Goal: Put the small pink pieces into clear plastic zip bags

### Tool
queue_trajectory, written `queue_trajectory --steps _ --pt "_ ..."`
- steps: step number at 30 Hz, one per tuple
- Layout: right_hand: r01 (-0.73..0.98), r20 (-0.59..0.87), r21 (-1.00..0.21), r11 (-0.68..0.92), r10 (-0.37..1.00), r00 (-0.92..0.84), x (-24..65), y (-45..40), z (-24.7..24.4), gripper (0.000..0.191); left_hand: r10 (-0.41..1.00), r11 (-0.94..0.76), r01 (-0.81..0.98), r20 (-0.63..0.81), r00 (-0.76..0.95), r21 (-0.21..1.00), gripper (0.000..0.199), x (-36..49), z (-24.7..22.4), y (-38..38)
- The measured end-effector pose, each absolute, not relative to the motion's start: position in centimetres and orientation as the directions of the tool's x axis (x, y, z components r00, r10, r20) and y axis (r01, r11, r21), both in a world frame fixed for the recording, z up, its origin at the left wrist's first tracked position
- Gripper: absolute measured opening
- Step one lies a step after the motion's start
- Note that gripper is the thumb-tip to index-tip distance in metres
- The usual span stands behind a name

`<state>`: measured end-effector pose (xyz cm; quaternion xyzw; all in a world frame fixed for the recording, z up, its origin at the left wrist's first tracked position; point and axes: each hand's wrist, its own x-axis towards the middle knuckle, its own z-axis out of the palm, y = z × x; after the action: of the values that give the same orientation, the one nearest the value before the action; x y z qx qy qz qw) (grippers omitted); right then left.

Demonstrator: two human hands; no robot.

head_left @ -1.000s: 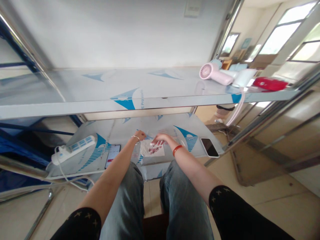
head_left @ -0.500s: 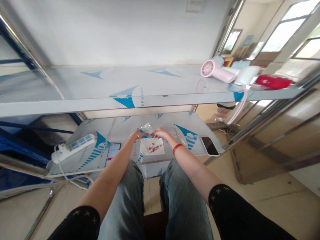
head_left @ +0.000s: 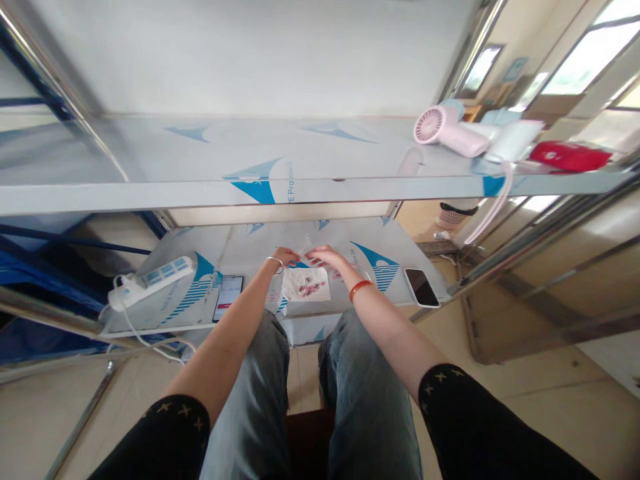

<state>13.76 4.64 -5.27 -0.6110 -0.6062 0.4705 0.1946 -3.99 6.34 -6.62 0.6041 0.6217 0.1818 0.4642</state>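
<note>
My left hand [head_left: 287, 256], with a silver bangle at the wrist, and my right hand [head_left: 323, 255], with a red-orange bangle, meet over the lower shelf. Their fingers are closed on a clear plastic bag [head_left: 305, 251], which shows only faintly between them. Just in front of the hands lies a white paper [head_left: 293, 285] bearing small pinkish-red pieces [head_left: 311, 287]; the kind of those pieces is too small to make out.
Left on the lower shelf [head_left: 240, 250] are a white power strip [head_left: 155, 280] and a lit phone [head_left: 229, 298]. A dark-screened phone [head_left: 423, 288] lies right. The upper shelf [head_left: 340, 157] overhangs at the back, holding a pink handheld fan [head_left: 453, 130] and a red pouch [head_left: 570, 156].
Both hands have shifted slightly up in the picture. The plastic bag, which stood up crumpled between them, now looks lower and flatter. The view has tilted slightly.
</note>
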Motion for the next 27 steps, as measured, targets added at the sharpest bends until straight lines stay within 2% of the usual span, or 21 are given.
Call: queue_trajectory --steps 4,12,21,27 --pt "0.645 -0.389 -0.732 -0.221 0.912 -0.129 13.9 4.1 -4.8 0.030 0.934 0.186 0.624 -0.333 0.126 0.759 0.021 -4.3 -6.6 6.2" --pt "0.673 -0.428 -0.704 -0.227 0.892 -0.147 13.5 4.7 -5.5 0.019 0.935 0.203 0.685 -0.347 0.077 0.700 0.020 -4.6 -6.8 6.4" --pt "0.756 -0.482 -0.633 -0.168 0.849 -0.216 13.4 5.0 -5.7 0.035 0.924 0.199 0.703 -0.370 0.098 0.683 0.016 -5.2 -7.3 6.3" --pt "0.761 -0.496 -0.628 -0.162 0.837 -0.232 13.3 4.8 -5.4 0.034 0.913 0.199 0.738 -0.395 0.098 0.645 0.016 -5.1 -7.6 6.8"
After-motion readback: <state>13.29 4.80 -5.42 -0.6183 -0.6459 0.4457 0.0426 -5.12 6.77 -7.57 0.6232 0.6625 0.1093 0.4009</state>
